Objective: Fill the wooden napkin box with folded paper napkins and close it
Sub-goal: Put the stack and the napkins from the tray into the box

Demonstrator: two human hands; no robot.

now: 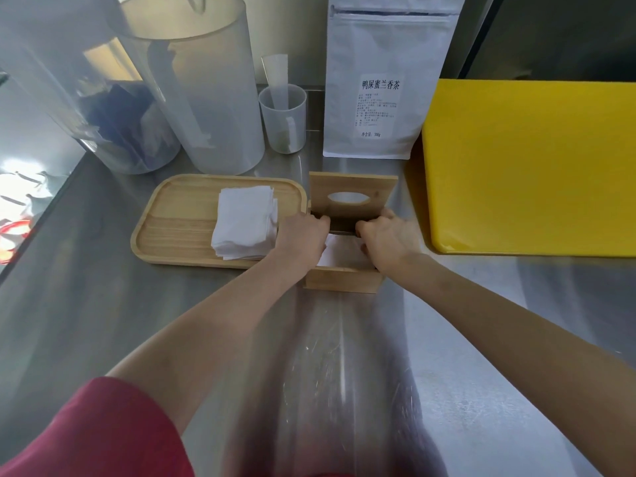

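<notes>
Tucking napkins down is what's going on right now, best I can tell. The wooden napkin box [344, 277] sits mid-counter on the steel counter [103, 304], lid [352, 191] flipped up at its 12 o'clock edge with the oval slot facing the camera. Both hands are inside the opening: left hand [303, 235] at the box's 9 o'clock side, right hand [387, 241] at 3 o'clock, fingers curled down and bunched together, pressing on white napkins [339, 253] already in there. Can't tell if they're actually pinching paper or just pushing flat.

The spare napkin stack [246, 223] waits on the wooden tray [161, 235], just off the box at 9 o'clock — so the fill probably isn't finished.

Handling-wise: napkins are feather-light, floppy, and they'll fan apart if you grab one corner. I'd take the stack by both opposite edges, thumb on top. The box looks stiff and light enough to skid on that slick steel, so steady it while loading. The lid seems hinged at the back — close it by its free edge.

Both forearms reach straight in from 6 o'clock, wrists bent down, converging on the box.
</notes>
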